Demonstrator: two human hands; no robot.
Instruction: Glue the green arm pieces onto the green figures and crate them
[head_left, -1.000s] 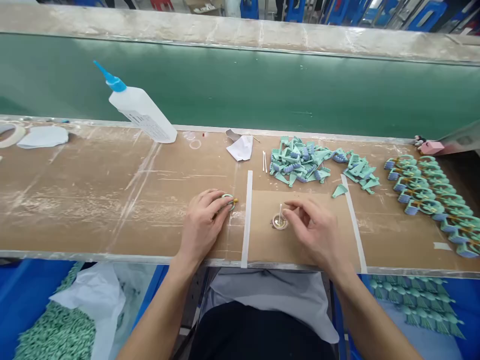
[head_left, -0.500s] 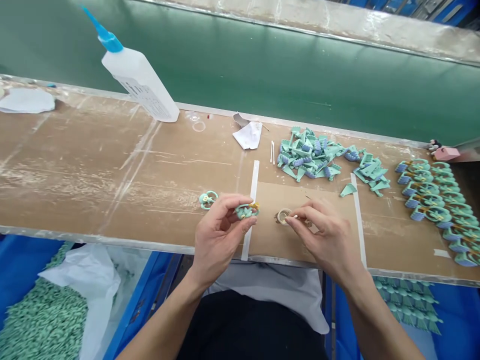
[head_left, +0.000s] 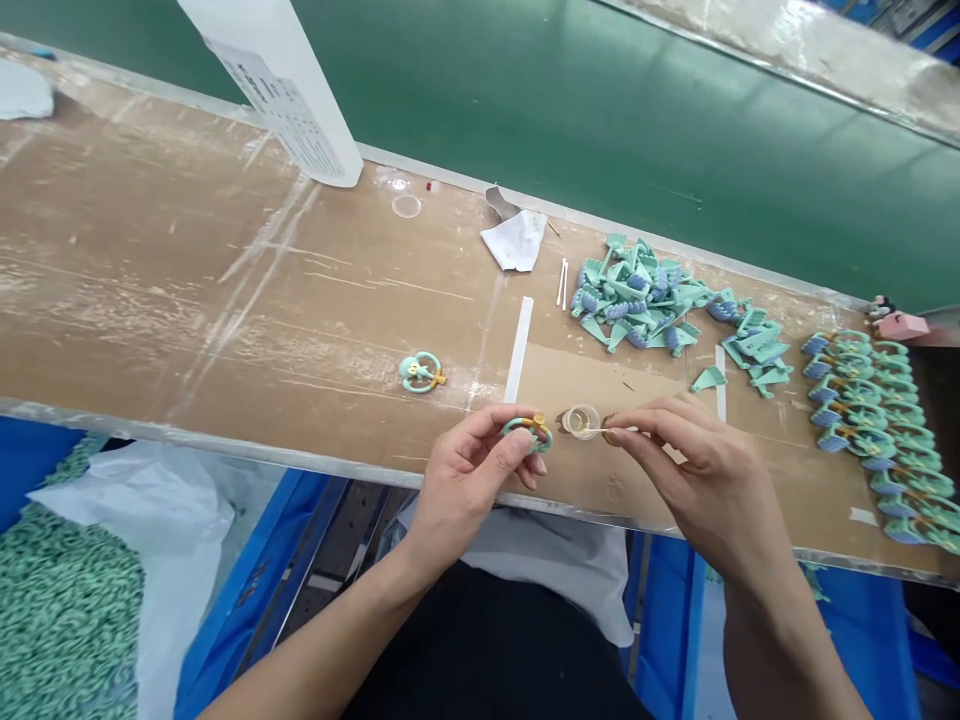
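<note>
Across the scuffed brown surface (head_left: 187, 300), a plastic squeeze bottle (head_left: 281, 90) sat at eleven o'clock, cut off by the frame's top edge. Left-hand fingers (head_left: 517, 440) pinched a teal ring piece (head_left: 529, 433); right-hand fingers (head_left: 637, 425) pinched a thin swab (head_left: 600, 430), its tip hard to make out beside a small clear cup (head_left: 581, 421) of yellowish liquid. A blue crate (head_left: 255, 590) at eight o'clock held teal pieces (head_left: 67, 620), partly under a white plastic bag (head_left: 142, 520).
</note>
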